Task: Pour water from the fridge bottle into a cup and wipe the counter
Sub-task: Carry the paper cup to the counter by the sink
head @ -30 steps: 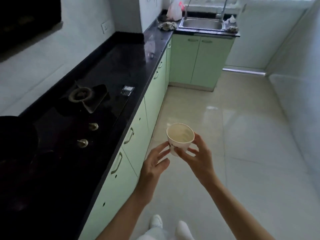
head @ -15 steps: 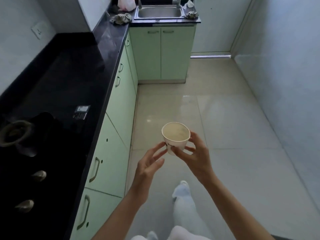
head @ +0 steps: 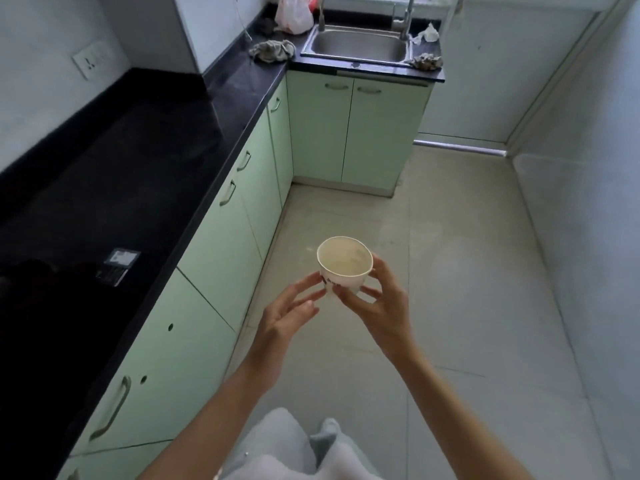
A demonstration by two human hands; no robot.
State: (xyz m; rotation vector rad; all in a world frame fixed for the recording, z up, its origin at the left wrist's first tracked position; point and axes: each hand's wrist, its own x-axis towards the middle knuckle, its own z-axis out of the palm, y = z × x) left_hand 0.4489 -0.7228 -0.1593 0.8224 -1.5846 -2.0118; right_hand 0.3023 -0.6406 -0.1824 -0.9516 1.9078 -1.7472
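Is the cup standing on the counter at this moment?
No: the cup is held in the air over the floor by the right hand, well clear of the black counter.

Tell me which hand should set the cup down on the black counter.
Probably the right hand: it already grips the cup. The left hand is open beside it, nearer the counter, so it could steady the cup.

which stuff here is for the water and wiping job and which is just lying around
For the job: cup, held in the right hand; black counter; grey rag on it, likely for wiping.
Lying about: plastic bag, sink, crumpled cloth, small card.
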